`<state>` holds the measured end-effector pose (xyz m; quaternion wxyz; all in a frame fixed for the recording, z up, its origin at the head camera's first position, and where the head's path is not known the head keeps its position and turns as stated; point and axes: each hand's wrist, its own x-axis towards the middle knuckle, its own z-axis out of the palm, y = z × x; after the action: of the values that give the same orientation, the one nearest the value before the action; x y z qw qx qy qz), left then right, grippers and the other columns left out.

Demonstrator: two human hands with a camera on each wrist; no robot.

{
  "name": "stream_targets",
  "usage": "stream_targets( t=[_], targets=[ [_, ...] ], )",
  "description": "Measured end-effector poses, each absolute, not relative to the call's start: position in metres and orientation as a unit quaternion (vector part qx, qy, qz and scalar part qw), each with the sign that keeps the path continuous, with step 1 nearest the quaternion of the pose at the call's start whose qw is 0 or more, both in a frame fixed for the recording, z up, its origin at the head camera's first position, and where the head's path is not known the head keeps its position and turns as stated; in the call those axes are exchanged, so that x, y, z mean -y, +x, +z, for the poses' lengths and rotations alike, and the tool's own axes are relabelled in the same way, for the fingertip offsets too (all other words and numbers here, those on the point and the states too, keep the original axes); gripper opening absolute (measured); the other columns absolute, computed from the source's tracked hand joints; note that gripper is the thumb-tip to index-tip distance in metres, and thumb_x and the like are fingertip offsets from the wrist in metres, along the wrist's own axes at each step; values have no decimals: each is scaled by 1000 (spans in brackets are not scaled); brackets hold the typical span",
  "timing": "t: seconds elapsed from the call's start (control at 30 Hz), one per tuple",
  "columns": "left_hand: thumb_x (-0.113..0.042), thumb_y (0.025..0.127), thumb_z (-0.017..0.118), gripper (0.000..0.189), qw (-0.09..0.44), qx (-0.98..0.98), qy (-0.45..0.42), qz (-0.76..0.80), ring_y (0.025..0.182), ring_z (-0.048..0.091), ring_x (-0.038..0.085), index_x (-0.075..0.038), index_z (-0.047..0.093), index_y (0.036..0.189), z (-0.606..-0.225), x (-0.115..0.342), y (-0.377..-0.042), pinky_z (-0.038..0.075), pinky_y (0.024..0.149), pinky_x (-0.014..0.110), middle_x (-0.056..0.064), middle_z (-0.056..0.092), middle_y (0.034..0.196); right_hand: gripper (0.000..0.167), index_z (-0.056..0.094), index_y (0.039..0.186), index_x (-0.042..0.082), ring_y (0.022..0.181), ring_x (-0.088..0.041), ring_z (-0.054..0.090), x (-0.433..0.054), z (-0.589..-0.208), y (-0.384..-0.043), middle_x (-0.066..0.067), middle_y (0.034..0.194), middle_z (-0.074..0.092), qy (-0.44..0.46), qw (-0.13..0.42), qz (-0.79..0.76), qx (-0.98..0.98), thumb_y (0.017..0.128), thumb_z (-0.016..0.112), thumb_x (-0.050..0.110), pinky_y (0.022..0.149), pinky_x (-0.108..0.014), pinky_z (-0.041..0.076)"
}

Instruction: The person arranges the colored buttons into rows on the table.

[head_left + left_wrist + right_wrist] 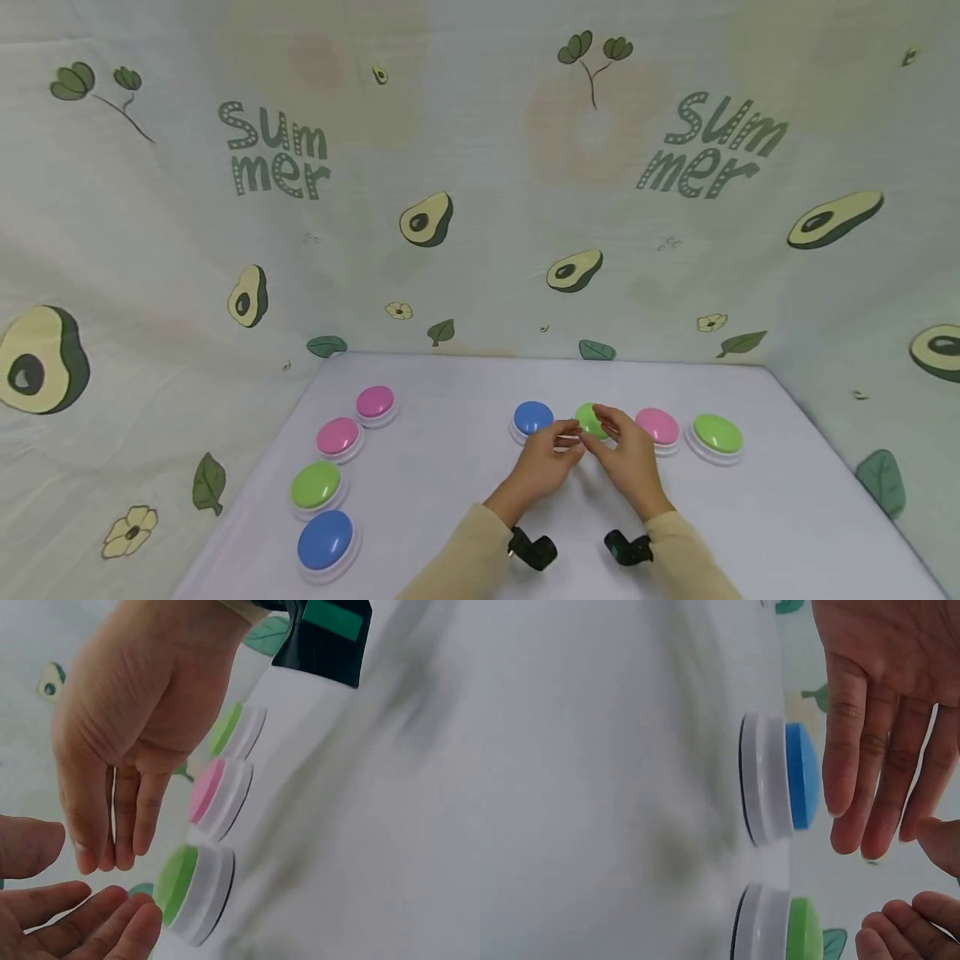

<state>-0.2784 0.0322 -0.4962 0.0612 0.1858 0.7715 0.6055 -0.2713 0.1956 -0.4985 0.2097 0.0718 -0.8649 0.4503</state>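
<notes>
My left hand (540, 463) and right hand (627, 467) face each other over the white table, fingertips close together. Neither holds anything, and their fingers are loosely bent. Just beyond the fingertips is a green push button (589, 418) on a white base, partly hidden by the right hand. A blue push button (533, 416) stands by the left fingers, beside the left hand (889, 750) in the right wrist view. Right of the right hand stands a pink push button (657, 425), its edge overlapped by the hand in the head view.
Another green button (717, 432) ends the row at right. Down the table's left side run two pink buttons (375, 401), a green one (316, 484) and a blue one (326, 538). A printed cloth (495, 167) hangs behind the table (442, 500). Black cameras (534, 550) sit at both wrists.
</notes>
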Motion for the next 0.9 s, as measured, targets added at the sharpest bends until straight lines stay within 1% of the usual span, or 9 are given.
stream_targets(
  t=[0.17,0.37,0.43,0.57,0.7,0.8,0.9],
  targets=[
    [-3,101,66,43,17,-782,173,599,123,66,35,11,57,141,-497,10,-289,59,98,34,24,65,136,52,62,132,-12,121,-45,66,-164,-502,-283,-29,130,67,109,193,469,855,85,84,-4,102,-51,55],
    [1,99,68,44,-45,-806,132,575,123,65,42,11,57,140,-500,71,-302,57,101,43,29,64,134,50,64,127,-14,117,-46,68,-133,-506,-289,-30,126,68,142,177,486,844,82,85,-8,100,-50,55],
    [2,98,68,44,-73,-814,122,563,122,64,45,13,57,138,-500,92,-306,56,103,48,31,64,132,49,64,127,-14,117,-46,67,-125,-507,-291,-30,127,68,141,164,490,844,82,85,-6,101,-51,56],
    [0,97,71,45,-119,-840,85,523,126,61,47,13,58,138,-499,130,-313,52,106,53,31,64,134,50,64,129,-11,120,-43,67,-106,-508,-295,-27,130,67,138,134,491,850,85,85,0,103,-50,55],
    [-6,97,73,48,-143,-878,39,456,135,54,48,10,58,139,-503,156,-320,44,113,58,30,58,142,50,64,131,-9,122,-41,66,-86,-508,-299,-24,132,67,161,120,485,851,87,84,2,104,-48,55],
    [-6,96,72,50,-153,-900,20,407,140,46,51,11,55,140,-507,170,-327,37,118,61,32,51,148,49,63,132,-9,122,-42,66,-71,-508,-300,-24,133,67,189,114,482,848,88,83,2,104,-49,55],
    [-4,96,70,53,-156,-916,9,369,145,37,52,15,51,141,-509,182,-333,31,122,61,35,43,154,49,63,133,-9,122,-42,65,-57,-508,-302,-24,134,66,207,102,482,845,90,82,3,104,-51,54]
  ],
)
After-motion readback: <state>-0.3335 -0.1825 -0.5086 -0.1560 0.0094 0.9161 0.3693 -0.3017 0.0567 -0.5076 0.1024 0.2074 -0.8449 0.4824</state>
